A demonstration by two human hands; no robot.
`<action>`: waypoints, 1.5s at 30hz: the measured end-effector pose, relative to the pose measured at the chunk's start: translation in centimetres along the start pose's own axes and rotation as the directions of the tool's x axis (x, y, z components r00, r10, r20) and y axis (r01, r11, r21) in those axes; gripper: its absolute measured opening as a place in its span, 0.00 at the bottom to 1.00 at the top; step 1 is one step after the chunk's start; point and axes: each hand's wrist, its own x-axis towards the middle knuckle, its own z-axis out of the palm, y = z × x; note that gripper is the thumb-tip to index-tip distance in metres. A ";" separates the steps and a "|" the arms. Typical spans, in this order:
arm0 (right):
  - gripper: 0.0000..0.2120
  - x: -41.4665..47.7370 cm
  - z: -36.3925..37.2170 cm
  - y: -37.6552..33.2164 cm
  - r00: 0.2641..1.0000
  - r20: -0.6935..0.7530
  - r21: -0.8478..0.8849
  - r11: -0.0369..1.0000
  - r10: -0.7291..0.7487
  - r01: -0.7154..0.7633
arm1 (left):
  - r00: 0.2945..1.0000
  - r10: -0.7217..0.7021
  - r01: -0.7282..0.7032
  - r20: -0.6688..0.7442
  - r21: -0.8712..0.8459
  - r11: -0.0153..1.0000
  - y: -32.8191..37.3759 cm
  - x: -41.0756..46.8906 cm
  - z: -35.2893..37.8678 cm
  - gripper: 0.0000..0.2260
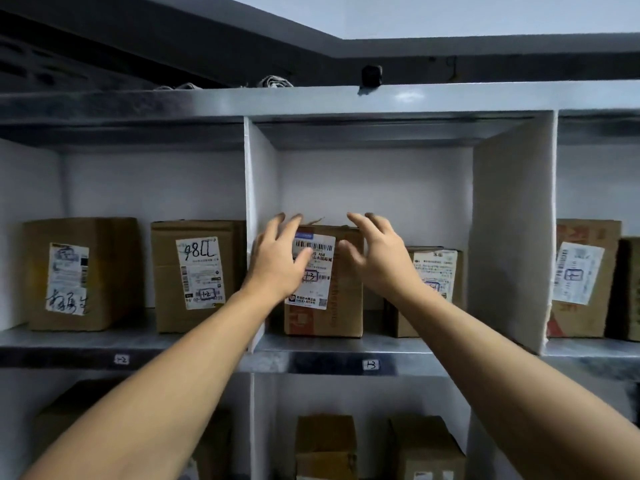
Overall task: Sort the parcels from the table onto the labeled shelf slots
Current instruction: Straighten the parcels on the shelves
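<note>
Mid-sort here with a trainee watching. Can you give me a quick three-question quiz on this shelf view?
1. Multiple choice: the slot tag under the middle slot reads A) 1-2, B) 1-3, C) 2-3.
2. True or false: the left hand and the right hand each have a closed grip round the parcel in that slot.
3. Fill in: counting the second parcel standing to its right, that slot holds ___ parcels.

Key: 1 B. 2 False, as both hands show spread, straight fingers. 3 Two.
</note>
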 end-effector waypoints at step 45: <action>0.27 0.0 0.8 1.1 0.999 -0.024 -0.085 0.995 0.046 -0.048 | 0.997 -0.035 0.029 -0.070 -0.083 0.996 -1.4 0.0 2.2 0.29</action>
